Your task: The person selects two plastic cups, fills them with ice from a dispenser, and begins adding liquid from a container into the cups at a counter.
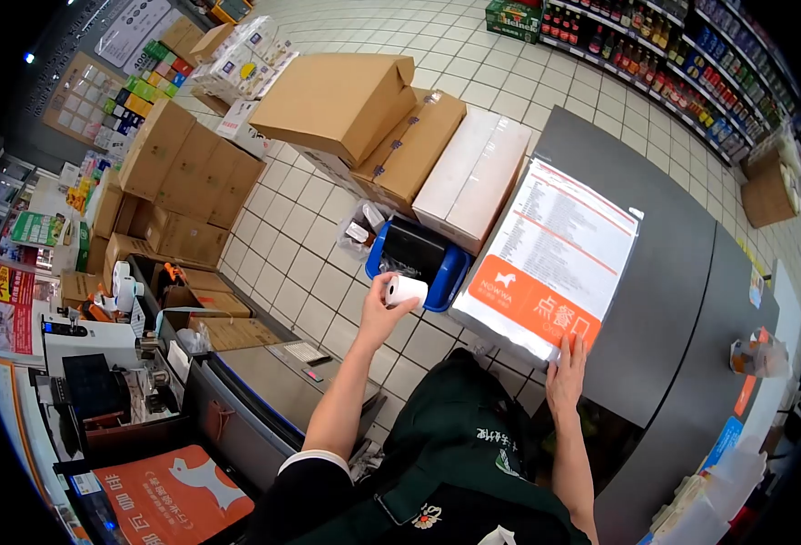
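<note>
My left hand (384, 311) is closed round a small white paper roll (406, 291), held up above the floor with its core hole facing outward. A large orange-and-white menu sheet (546, 263) lies on the grey counter (664, 263), covered in clear, shiny plastic. My right hand (566, 381) rests at its near corner, fingers stretched out over the edge. The underside of that hand is hidden. Below the paper roll stands a blue bin (446, 283) with a black liner.
Cardboard boxes (337, 95) and a white carton (473, 173) stand beyond the bin. More boxes (182, 163) are stacked at the left, above a counter with a label printer (87, 341). Drink shelves (637, 45) line the back right. A clear plastic container (727, 481) sits lower right.
</note>
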Demonstrator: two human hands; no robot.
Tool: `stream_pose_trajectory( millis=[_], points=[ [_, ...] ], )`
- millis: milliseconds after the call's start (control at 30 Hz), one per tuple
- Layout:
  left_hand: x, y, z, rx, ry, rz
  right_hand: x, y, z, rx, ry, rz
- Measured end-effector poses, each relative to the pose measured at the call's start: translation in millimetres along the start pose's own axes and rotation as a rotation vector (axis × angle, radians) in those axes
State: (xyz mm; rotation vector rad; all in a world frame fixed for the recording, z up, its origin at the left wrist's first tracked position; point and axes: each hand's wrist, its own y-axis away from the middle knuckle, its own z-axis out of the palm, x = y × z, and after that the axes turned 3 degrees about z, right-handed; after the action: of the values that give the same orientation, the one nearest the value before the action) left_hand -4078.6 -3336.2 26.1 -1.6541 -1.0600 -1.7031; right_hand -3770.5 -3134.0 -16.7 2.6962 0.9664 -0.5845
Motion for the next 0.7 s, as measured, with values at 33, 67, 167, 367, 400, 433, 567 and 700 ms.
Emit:
stream_pose_trajectory(
  millis=[33,67,167,367,400,433,567,700],
  points=[
    [-8,4,-4,0.016,-0.111,0.024,3,5,1,-0.004,0.005,0.013],
    [-14,8,-5,0.021,-0.222,0.050,0,3,-1,-0.001,0.001,0.000],
    [-5,16,13,-0.082,-0.326,0.087,4,-4,-2,0.014,-0.042,0.018],
    [-20,70,75,-0.633,-0.448,0.087,9,8,-30,0.186,-0.489,0.184],
    [-33,78,84,-0.670,-0.462,0.098,12,16,-33,0.267,-0.561,0.204],
    [-46,85,93,-0.686,-0.514,0.115,16,28,-36,0.417,-0.506,0.194],
    [-113,103,130,-0.785,-0.749,0.150,46,106,-13,0.645,-0.698,0.415],
    [-174,113,147,-0.843,-0.975,0.088,67,210,47,0.471,-0.761,0.780]
  ],
)
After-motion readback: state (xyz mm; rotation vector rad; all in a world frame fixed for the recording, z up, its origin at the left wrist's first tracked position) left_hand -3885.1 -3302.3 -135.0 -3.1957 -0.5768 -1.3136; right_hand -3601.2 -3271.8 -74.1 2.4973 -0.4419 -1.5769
